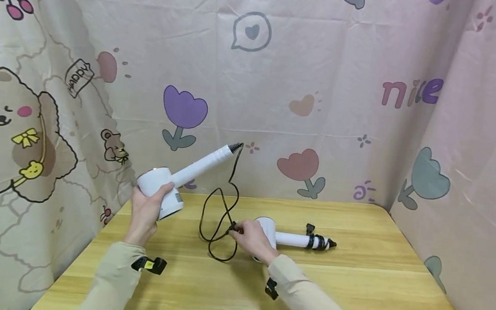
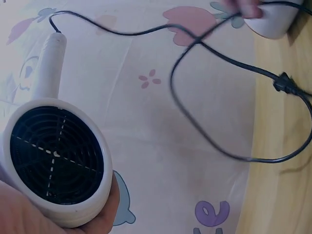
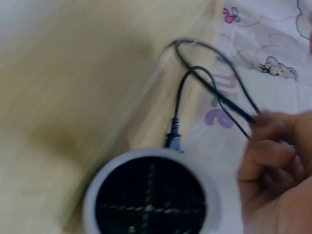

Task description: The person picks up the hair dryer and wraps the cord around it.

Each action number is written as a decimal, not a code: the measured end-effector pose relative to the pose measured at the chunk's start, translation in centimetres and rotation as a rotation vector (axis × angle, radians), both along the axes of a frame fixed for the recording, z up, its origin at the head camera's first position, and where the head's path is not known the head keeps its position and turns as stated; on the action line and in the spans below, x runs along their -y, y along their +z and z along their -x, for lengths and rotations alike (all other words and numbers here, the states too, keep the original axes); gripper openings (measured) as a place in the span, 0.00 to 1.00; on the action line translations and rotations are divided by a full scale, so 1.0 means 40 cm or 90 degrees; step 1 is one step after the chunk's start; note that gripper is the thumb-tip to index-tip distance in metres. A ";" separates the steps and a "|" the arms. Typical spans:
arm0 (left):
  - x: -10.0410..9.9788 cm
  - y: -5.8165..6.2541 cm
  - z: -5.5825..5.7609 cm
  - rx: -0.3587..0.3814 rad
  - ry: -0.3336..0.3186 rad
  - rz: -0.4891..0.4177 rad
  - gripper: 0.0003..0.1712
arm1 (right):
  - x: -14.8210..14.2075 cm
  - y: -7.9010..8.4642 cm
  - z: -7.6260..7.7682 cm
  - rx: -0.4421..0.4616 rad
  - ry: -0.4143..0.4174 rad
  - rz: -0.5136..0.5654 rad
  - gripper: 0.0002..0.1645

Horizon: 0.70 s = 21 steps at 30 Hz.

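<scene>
My left hand (image 1: 145, 210) grips a white hair dryer (image 1: 198, 166) by its wide body, thumb near the base of the handle. The handle tilts up to the right above the table. Its black round grille (image 2: 57, 155) faces the left wrist camera. From the handle's end a thin black cord (image 2: 131, 34) runs down in loose, crossing loops. My right hand (image 1: 254, 239) pinches this cord between thumb and fingers, just in front of a second white hair dryer (image 1: 293, 240). A black plug (image 2: 284, 84) shows among the loops in the left wrist view.
The second dryer lies on the wooden table (image 1: 351, 292), its handle to the right. Its black cord (image 1: 319, 242) is wound round the handle, with a plug (image 1: 310, 228) sticking up behind. A patterned cloth (image 1: 253, 91) hangs behind the table and at both sides.
</scene>
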<state>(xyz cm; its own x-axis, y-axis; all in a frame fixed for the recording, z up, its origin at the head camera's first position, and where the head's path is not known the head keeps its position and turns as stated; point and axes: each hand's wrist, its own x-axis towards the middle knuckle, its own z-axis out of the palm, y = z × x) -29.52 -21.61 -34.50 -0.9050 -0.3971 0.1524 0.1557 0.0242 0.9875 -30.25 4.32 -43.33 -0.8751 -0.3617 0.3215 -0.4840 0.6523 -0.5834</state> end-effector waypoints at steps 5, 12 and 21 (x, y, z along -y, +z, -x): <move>-0.013 -0.016 0.007 0.015 0.014 0.022 0.48 | 0.046 0.013 -0.017 -0.232 -0.005 -0.096 0.05; -0.028 -0.025 0.016 0.029 -0.004 0.033 0.49 | 0.070 0.004 -0.039 -0.171 0.174 -0.171 0.11; -0.019 -0.046 0.000 0.083 -0.056 0.087 0.53 | -0.019 0.036 -0.014 0.079 0.037 0.210 0.16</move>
